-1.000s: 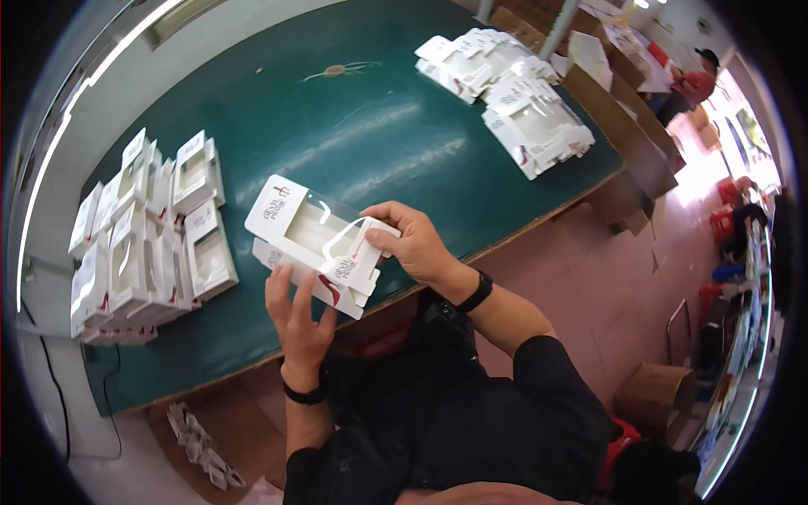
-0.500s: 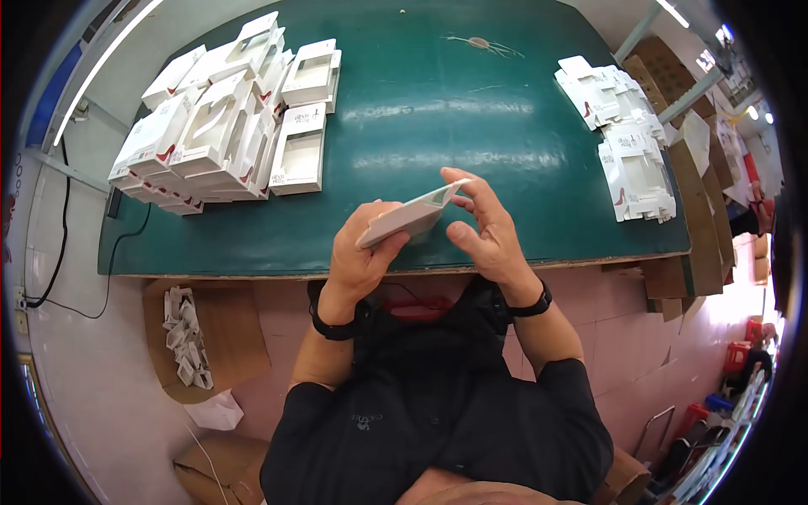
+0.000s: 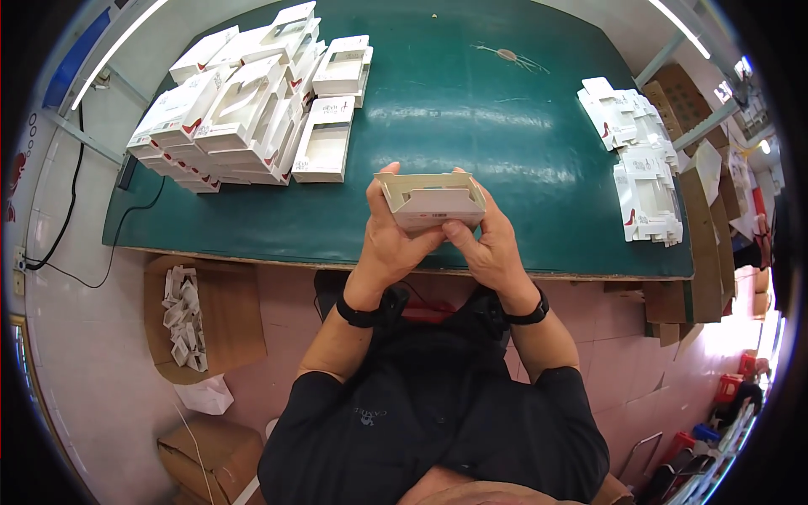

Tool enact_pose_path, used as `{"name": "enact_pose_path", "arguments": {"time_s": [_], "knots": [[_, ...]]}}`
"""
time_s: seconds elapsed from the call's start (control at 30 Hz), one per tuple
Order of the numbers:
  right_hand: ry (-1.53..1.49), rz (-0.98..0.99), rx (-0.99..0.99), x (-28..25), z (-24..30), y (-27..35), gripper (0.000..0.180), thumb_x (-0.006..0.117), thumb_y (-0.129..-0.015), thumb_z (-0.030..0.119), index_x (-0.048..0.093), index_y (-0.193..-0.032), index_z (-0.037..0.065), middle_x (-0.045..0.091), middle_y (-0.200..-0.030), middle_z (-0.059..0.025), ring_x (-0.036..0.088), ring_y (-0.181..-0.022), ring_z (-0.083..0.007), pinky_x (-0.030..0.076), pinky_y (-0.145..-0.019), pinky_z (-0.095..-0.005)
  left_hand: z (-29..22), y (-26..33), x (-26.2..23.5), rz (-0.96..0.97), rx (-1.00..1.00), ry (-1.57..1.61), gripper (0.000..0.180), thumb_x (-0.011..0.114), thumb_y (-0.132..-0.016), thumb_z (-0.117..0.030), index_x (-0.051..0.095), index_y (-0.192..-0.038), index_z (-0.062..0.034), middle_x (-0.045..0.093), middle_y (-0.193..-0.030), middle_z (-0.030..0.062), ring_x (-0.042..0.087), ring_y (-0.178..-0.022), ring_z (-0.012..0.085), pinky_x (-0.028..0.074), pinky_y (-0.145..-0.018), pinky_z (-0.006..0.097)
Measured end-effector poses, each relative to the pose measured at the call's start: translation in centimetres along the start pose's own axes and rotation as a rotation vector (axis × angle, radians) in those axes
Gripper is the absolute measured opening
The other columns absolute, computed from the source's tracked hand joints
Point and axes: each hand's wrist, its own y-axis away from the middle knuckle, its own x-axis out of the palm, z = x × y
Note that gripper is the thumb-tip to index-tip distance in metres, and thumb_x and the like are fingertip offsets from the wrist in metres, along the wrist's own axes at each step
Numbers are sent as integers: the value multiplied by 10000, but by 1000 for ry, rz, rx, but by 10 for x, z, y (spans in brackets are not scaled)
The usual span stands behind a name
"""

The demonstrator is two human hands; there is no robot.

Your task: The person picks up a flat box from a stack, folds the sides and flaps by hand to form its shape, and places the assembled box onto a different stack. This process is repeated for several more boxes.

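Between my two hands, above the table's near edge, is a white cardboard box (image 3: 438, 202) with its end flaps spread apart. My left hand (image 3: 391, 240) wraps round its left side, the thumb along the bottom. The right side is gripped by my right hand (image 3: 488, 244), with the thumb pressed on the lower face. On the left of the table stands a stack of folded white window boxes (image 3: 244, 105). Flat, unfolded white box blanks (image 3: 644, 194) lie in a pile on the right.
The green table (image 3: 454, 109) spreads out before me. A loose bundle of strings (image 3: 507, 55) lies near its far side. Below, on the floor at left, a brown carton (image 3: 227, 311) holds crumpled white pieces (image 3: 183, 316). More cardboard (image 3: 703, 244) leans at the table's right edge.
The flat white box has been opened out into a box shape. My right hand, apart before with fingers spread, now holds its right side. The view has shifted slightly.
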Motion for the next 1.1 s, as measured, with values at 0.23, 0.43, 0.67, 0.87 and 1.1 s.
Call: {"name": "enact_pose_path", "arguments": {"time_s": [0.23,0.43,0.67,0.87,1.1], "knots": [[-114,-25,96,-9,-5,0,558,715,-1042,295,554,-1506,30,691,-1369,-132,647,-1221,-198,517,-1033,-343,-9,-5,-3,65,87,-138,1069,888,-871,-200,156,-1636,-52,587,-1390,199,607,-1289,301,514,-1057,454],[-163,-24,157,-14,-8,3,531,705,-1050,334,597,-1465,20,713,-1322,-122,652,-1171,-167,527,-999,-329,-2,-1,-8,-18,137,-70,916,838,-912,-164,275,-1625,-49,527,-1468,188,549,-1350,294,480,-1098,462],[-26,31,17,-22,-11,-5,611,738,-1023,308,534,-1528,31,690,-1385,-138,669,-1202,-214,525,-1023,-362,-11,-1,-12,-31,154,-100,813,822,-915,-111,361,-1583,-62,505,-1492,133,569,-1311,275,523,-1055,448],[-89,-37,-8,-28,-4,-5,648,782,-987,245,511,-1538,41,639,-1439,-142,634,-1272,-241,512,-1058,-382,-23,-2,-24,112,43,-27,806,829,-901,-40,362,-1557,-70,486,-1525,122,551,-1352,238,554,-1037,430],[-60,-35,-189,-42,8,-23,565,832,-943,199,578,-1421,33,543,-1517,-156,570,-1343,-244,498,-1090,-402,-24,-10,-33,209,110,-170,797,860,-858,-8,402,-1503,-103,504,-1452,88,577,-1314,226,583,-994,407]]}}
